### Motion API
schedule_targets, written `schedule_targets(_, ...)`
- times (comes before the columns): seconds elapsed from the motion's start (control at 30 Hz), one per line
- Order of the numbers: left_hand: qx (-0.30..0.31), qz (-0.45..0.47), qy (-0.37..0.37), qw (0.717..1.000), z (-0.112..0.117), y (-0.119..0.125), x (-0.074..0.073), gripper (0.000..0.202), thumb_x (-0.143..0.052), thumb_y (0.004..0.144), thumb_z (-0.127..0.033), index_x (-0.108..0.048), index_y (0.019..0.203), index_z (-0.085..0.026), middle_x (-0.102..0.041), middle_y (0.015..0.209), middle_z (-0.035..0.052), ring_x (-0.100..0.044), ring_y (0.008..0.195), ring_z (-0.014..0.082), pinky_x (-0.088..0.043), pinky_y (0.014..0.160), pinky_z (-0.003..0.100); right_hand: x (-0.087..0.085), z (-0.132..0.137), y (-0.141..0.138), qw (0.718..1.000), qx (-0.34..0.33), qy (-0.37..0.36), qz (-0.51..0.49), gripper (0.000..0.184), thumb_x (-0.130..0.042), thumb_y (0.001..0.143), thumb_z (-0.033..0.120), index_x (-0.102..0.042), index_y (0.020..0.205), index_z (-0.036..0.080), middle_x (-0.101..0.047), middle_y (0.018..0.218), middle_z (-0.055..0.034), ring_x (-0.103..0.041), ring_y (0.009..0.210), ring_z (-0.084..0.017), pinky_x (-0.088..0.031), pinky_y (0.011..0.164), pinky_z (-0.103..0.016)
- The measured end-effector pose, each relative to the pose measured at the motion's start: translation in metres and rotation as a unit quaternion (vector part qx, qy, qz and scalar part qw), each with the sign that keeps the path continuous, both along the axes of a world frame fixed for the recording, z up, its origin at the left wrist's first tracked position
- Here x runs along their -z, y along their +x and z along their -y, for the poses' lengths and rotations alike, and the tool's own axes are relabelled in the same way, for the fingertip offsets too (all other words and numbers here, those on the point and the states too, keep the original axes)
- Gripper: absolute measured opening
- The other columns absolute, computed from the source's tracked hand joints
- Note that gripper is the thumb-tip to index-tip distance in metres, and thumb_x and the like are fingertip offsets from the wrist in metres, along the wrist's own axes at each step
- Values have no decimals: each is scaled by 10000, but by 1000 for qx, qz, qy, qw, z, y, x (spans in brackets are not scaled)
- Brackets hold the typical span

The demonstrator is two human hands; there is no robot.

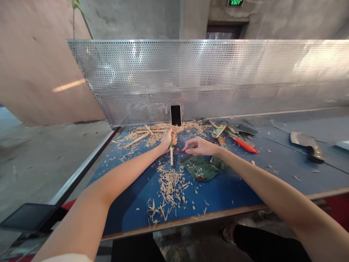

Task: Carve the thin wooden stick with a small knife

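Observation:
My left hand [167, 141] is wrapped round a pale wooden stick [171, 156] with a green section near the grip. The stick's bare end points down toward the table's front edge. To its right, the fingertips of my right hand [201, 146] close on a thin dark red strip [180, 152], whose kind is too small to tell. Just below my right hand lies a green, crumpled flat sheet [200, 169] sprinkled with shavings. A heap of curled wood shavings [170, 185] spreads beneath the stick's lower end.
Behind my hands a phone [176, 115] leans on a perforated metal screen [163, 80]. Several cut sticks [138, 139] lie among shavings at the back left. Rightward are a red-handled tool [245, 145] and a cleaver [307, 143] on the blue tabletop [218, 198].

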State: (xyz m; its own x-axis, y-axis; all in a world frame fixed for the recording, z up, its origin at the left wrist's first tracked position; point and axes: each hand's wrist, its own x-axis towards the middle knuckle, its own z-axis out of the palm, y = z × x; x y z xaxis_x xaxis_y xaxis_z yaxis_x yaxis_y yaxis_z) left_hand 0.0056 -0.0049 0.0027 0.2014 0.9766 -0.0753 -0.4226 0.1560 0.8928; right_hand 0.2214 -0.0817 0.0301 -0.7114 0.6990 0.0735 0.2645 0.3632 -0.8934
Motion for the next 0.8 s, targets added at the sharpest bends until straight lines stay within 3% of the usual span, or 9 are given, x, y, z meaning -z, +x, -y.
schedule_targets(0.17,17,15,1,1000,-2,-2,1,299,-566,1073,-429,-471,852,-251,-380,477,-86,-334,324,106,-231,380,240,10,-2,-8,998,46,52,-4,413,-785,946,575,-771,1079,185,-585,615,58,-443,541,-105,-313,549,-272)
schedule_targets(0.3,-21,26,11,999,-4,-3,2,255,-614,1023,-409,-442,904,-264,-401,496,-103,-371,326,110,-257,382,241,17,-1,-13,996,66,62,-1,428,-769,955,583,-794,1094,179,-588,624,46,-414,553,-107,-281,544,-281)
schedule_targets(0.47,-50,22,25,998,-3,-2,4,355,-722,979,-406,-388,979,-285,-465,545,-124,-475,360,127,-351,410,236,28,0,-20,990,101,93,13,435,-741,974,589,-823,1089,177,-597,643,33,-386,589,-116,-258,568,-298)
schedule_targets(0.67,-41,-9,59,997,-1,-1,7,382,-769,993,-426,-415,982,-282,-423,515,-144,-398,336,103,-349,408,216,28,4,-24,985,118,120,33,440,-695,1004,582,-835,1135,186,-664,708,5,-423,621,-135,-298,603,-306)
schedule_targets(0.8,-42,-6,67,997,2,-1,5,388,-812,949,-324,-427,960,-274,-397,506,-140,-380,343,97,-324,400,220,29,7,-26,979,124,151,50,379,-668,1024,532,-830,1115,201,-726,772,-20,-487,643,-148,-352,638,-312)
